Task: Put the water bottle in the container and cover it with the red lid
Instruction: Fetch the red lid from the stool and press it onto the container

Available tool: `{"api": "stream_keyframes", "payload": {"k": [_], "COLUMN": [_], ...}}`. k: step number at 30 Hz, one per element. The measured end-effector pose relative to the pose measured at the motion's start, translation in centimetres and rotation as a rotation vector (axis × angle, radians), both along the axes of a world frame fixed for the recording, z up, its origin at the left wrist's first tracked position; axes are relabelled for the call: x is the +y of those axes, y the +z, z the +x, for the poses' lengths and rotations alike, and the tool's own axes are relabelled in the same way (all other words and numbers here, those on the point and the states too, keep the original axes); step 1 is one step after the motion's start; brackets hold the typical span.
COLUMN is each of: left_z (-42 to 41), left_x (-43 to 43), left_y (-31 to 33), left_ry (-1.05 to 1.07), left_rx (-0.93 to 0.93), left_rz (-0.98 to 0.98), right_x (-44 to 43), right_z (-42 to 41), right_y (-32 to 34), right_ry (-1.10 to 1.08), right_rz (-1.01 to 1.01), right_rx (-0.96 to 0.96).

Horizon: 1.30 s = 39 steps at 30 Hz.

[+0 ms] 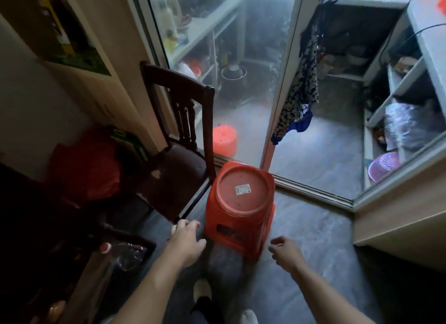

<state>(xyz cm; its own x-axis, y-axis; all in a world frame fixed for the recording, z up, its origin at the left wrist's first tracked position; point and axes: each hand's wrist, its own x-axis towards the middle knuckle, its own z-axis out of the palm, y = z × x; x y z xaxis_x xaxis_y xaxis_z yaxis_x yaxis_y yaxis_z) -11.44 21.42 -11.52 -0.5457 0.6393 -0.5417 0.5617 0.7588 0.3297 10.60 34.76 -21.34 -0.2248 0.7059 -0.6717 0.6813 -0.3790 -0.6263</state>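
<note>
Water bottle [120, 253], clear plastic w/ red cap, lies low left in a dark container [135, 239], prob. light, thin, crushable, so grip mid-body; left hand [185, 241] and right hand [284, 250] empty, fingers loosely spread.

A dark wooden chair [179, 140] stands at about ten o'clock from the middle of the view, its worn seat facing down-left and its slatted back against a glass sliding door [217, 58]. Behind the glass, at twelve o'clock, an orange stool [224, 140] sits on the balcony floor, with a metal basin [233, 72] further back. A patterned cloth [303, 87] hangs at one o'clock by the door frame. At three o'clock, white shelves [395, 82] hold a crinkled plastic bag [407, 123], and a purple basket [382, 165] lies below. At nine o'clock a red bag [89, 164] rests against the wall.
</note>
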Motion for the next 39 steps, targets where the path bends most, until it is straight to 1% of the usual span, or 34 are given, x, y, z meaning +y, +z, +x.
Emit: {"api": "stream_keyframes", "payload": {"k": [3,11,17,21,26,31,39], "left_z": [-1.3,-6.6,-11.6,-13.9,-15.3,-16.0,-15.4], "left_x": [2.6,9.5,14.8,17.5,19.6,20.9,23.1], "left_y": [-0.6,-2.5,-4.2,-6.7,-10.3,-14.8,-20.6], "left_ry": [-0.027,-0.118,-0.167,-0.184,-0.154,-0.149,-0.167], "left_rx": [-0.01,-0.056,-0.098,-0.123,-0.156,-0.154,-0.185], "left_rz": [-0.015,-0.03,-0.008,-0.025,-0.055,-0.071,-0.106], "right_x": [1.3,5.1,9.2,11.7,14.8,17.5,19.7], "right_z": [-0.4,-2.9,-6.9,-9.4,-11.4,-12.8,-13.3], "right_y": [0.0,-1.5,-1.7,-3.3,-7.7,-14.0,-20.8], "right_ry": [-0.056,-0.161,-0.241,-0.285,-0.331,-0.376,-0.404], "right_rz": [-0.025,-0.066,-0.092,-0.092,-0.086,-0.057,-0.019], "right_rx": [0.01,-0.071,-0.103,-0.112,-0.162,-0.293,-0.33]}}
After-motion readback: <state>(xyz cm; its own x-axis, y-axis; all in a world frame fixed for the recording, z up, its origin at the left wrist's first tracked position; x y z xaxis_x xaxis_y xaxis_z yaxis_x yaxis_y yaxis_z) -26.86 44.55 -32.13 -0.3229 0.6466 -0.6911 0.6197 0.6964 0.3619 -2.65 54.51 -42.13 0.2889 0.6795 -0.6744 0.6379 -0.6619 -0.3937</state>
